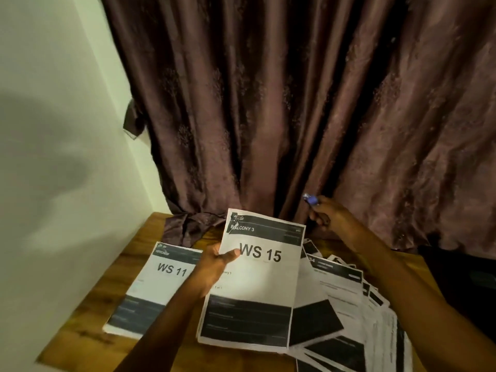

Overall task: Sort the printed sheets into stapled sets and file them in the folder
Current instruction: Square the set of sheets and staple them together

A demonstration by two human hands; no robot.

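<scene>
- A brown curtain fills the upper centre and right of the frame, its hem bunched on the back edge of the table.
- A pale wall takes up the left side.
- A wooden table spreads across the bottom of the frame, carrying all the paper.
- A loose spread of printed sheets fans out at the lower right, overlapping one another.
- A sheet marked WS 15 sits at the lower centre, raised and tilted toward the camera, its bottom edge over the spread.
- A stack topped by a sheet marked WS 11 lies flat at the lower left, just beside the raised sheet.
- The left hand pinches the raised sheet's left edge, thumb on the printed face.
- The right hand, right of centre by the curtain, grips a small blue stapler, blurred.
</scene>
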